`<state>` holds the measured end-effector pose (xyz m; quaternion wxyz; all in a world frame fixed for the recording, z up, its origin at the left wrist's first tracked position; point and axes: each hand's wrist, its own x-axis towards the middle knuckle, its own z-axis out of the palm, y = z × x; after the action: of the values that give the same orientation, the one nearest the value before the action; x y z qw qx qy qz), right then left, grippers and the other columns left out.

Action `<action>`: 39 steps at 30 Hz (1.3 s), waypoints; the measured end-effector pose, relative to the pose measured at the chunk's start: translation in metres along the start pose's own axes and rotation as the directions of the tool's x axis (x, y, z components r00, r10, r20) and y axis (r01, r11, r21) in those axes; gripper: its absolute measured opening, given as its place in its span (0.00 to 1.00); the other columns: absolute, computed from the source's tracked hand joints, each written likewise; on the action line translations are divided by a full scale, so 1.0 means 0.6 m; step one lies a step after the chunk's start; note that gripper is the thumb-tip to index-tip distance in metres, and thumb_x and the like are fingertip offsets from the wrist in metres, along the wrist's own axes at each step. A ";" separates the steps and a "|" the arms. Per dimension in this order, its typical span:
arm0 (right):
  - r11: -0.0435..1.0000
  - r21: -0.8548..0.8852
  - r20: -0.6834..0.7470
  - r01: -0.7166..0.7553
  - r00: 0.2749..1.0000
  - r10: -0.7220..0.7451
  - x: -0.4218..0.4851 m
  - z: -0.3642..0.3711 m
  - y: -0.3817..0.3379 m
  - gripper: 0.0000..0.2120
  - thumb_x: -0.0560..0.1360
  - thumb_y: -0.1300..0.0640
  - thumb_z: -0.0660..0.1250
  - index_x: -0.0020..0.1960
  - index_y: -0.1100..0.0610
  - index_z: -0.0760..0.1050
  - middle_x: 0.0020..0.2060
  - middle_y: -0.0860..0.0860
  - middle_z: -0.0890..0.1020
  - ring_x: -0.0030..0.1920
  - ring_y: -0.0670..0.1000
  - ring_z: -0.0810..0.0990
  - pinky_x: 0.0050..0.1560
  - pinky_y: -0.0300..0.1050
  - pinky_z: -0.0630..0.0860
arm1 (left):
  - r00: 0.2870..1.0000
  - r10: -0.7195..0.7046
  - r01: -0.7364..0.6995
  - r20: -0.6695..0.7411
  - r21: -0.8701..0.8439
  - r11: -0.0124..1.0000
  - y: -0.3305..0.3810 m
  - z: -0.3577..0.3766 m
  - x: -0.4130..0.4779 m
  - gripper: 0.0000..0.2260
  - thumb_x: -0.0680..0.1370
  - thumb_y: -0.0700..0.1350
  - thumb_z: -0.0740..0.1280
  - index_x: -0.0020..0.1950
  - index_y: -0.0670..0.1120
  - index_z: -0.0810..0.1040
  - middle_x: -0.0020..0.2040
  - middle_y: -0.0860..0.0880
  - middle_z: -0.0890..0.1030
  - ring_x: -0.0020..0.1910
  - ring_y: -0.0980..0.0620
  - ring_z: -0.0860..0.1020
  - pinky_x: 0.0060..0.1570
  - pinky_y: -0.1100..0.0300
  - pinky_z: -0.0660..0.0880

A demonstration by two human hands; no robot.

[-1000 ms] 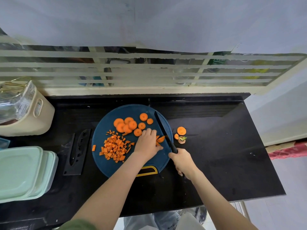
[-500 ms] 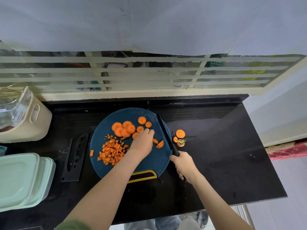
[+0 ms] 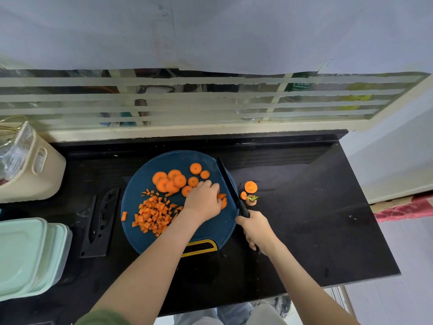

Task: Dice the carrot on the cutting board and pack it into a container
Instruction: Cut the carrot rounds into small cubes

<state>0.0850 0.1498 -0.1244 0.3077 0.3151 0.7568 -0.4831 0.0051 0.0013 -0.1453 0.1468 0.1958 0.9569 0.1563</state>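
**Right grip clenched on knife, left grip pinning carrot pieces**

Right grip (image 3: 256,231) is wrapped round the handle of the black knife (image 3: 228,181), just off the right rim of the cutting board (image 3: 164,240). Blade runs slanted along that rim, tip twd the back edge of the bench (image 3: 304,219). Left grip (image 3: 203,199), palm down w/ fingers curled, holds a few cut carrot pieces (image 3: 222,201) on the board just left of the blade. Board sits mid-bench. On it: carrot rounds (image 3: 173,180) at the back & diced carrot (image 3: 153,215) heaped on the left side, one cube apart nr the left rim. Carrot ends (image 3: 250,186) w/ a green stub lie on the bench just right of the blade. Knife sheath (image 3: 98,225) lies left of the board. Pale-green containers (image 3: 25,256) are at the left edge, beige basket (image 3: 44,174) at the back-left corner.
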 end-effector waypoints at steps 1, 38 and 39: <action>1.000 -0.006 0.007 0.001 1.000 -0.001 0.001 -0.001 0.001 0.02 0.78 0.57 0.61 0.48 0.55 0.70 0.29 0.54 0.70 0.19 0.49 0.65 0.22 0.41 0.67 | 1.000 0.003 -0.003 0.007 -0.003 1.000 -0.001 -0.002 -0.004 0.10 0.77 0.47 0.61 0.56 0.44 0.73 0.54 0.46 0.73 0.56 0.47 0.71 0.44 0.56 0.68; 1.000 -0.012 0.130 0.009 0.992 -0.008 -0.010 -0.008 0.012 0.07 0.78 0.58 0.62 0.53 0.61 0.71 0.23 0.52 0.69 0.19 0.49 0.65 0.20 0.39 0.67 | 0.996 -0.083 0.086 0.022 -0.275 0.958 -0.030 0.015 -0.037 0.12 0.77 0.43 0.65 0.60 0.44 0.72 0.56 0.47 0.72 0.56 0.48 0.72 0.55 0.55 0.71; 1.000 -0.014 0.131 0.013 0.991 -0.011 -0.010 -0.007 0.011 0.06 0.78 0.58 0.62 0.52 0.60 0.71 0.23 0.52 0.69 0.19 0.49 0.65 0.21 0.39 0.66 | 0.996 -0.088 0.091 0.025 -0.253 0.963 -0.032 0.017 -0.040 0.12 0.77 0.44 0.66 0.59 0.44 0.72 0.55 0.47 0.71 0.56 0.48 0.71 0.54 0.56 0.70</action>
<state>0.0929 0.1551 -0.1220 0.3561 0.2756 0.7403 -0.4992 0.0232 -0.0231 -0.1564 0.1838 0.1329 0.9360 0.2692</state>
